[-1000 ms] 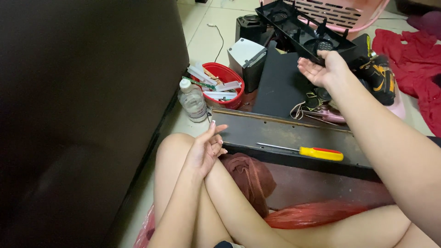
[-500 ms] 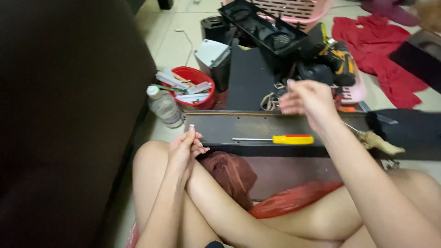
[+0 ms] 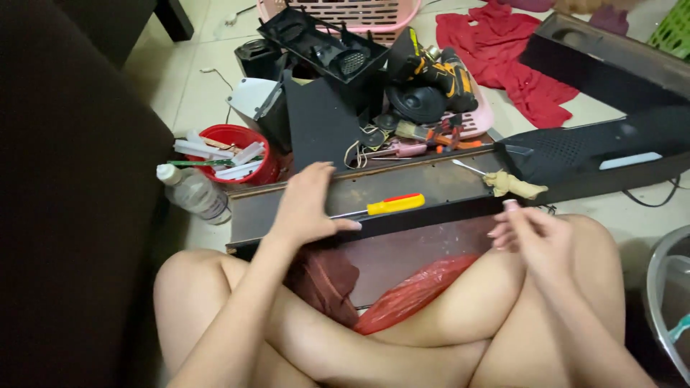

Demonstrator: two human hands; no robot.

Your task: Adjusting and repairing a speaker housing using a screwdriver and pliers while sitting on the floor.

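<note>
The left hand (image 3: 305,205) lay open, fingers spread, flat on the long dark panel (image 3: 402,190), touching the yellow screwdriver (image 3: 384,206). At three o'clock, the right hand (image 3: 535,237) was half-curled, holding nothing visible. At nine o'clock stood a clear bottle (image 3: 192,192).

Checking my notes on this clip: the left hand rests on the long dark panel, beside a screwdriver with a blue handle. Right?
Not quite. The left hand does rest on the long dark panel, but the screwdriver beside it has a yellow handle with a red end, not blue. The head view shows it.
</note>
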